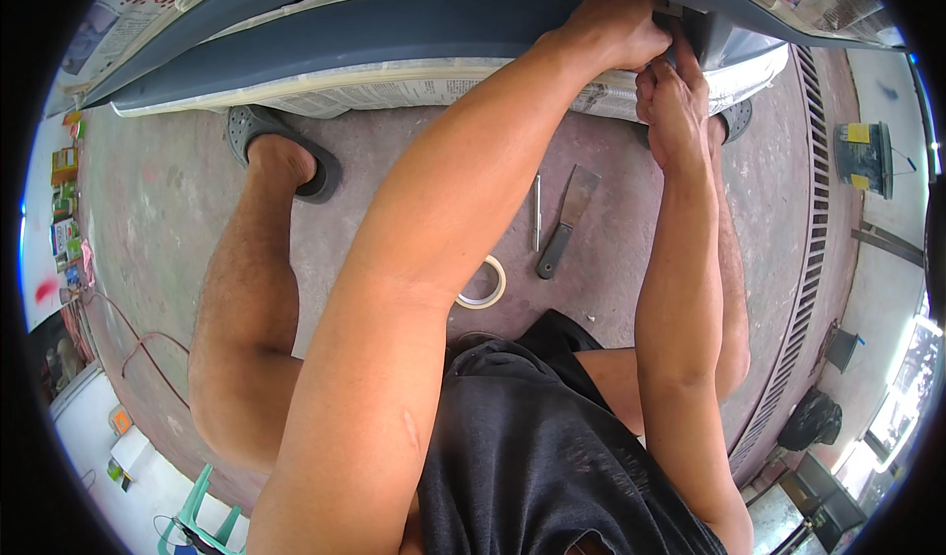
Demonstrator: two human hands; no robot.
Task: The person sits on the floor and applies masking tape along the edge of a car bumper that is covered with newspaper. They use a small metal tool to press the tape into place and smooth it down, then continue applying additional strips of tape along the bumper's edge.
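Both my hands meet at the right part of a blue-grey vehicle body panel [394,25], which has masking tape and newspaper [394,90] along its lower edge. My left hand [616,28] is closed against the panel, its fingertips hidden. Just beside and below it, my right hand [675,106] is closed too, the index finger reaching up to the same spot and the other fingers curled. Whatever lies between the fingers is too small or hidden to make out. On the floor below are a putty knife [570,225], a thin silver rod [537,213] and a masking tape roll [501,287].
My legs are spread on either side, a dark clog [320,175] on the left foot. A slotted floor drain [813,180] runs along the right. Beyond it stands a bucket [864,161]; a black bag [811,419] sits lower down. A reddish hose [148,343] lies at left near a green plastic chair [202,511].
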